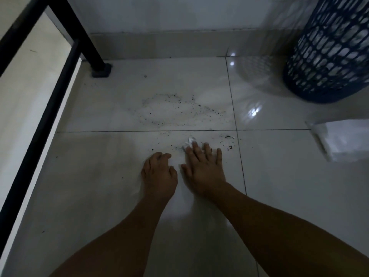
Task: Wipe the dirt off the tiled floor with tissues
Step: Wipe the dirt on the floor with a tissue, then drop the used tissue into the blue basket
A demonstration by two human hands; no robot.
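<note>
Dark specks of dirt [175, 109] lie scattered in a rough oval on the glossy white tiled floor [99, 186], with more specks [229, 140] just past my right fingertips. My right hand [203, 164] lies flat with straight, spread fingers, pressing a white tissue [190, 142] onto the tile; only a crumpled corner of it shows beyond the fingers. My left hand [158, 172] rests on the floor just left of it, fingers loosely curled, holding nothing that I can see.
A blue lattice laundry basket [329, 52] stands at the back right. A white tissue pack [343, 140] lies on the floor at the right. A black metal frame leg [99, 66] and rail run along the left. The wall skirting [159, 45] closes the back.
</note>
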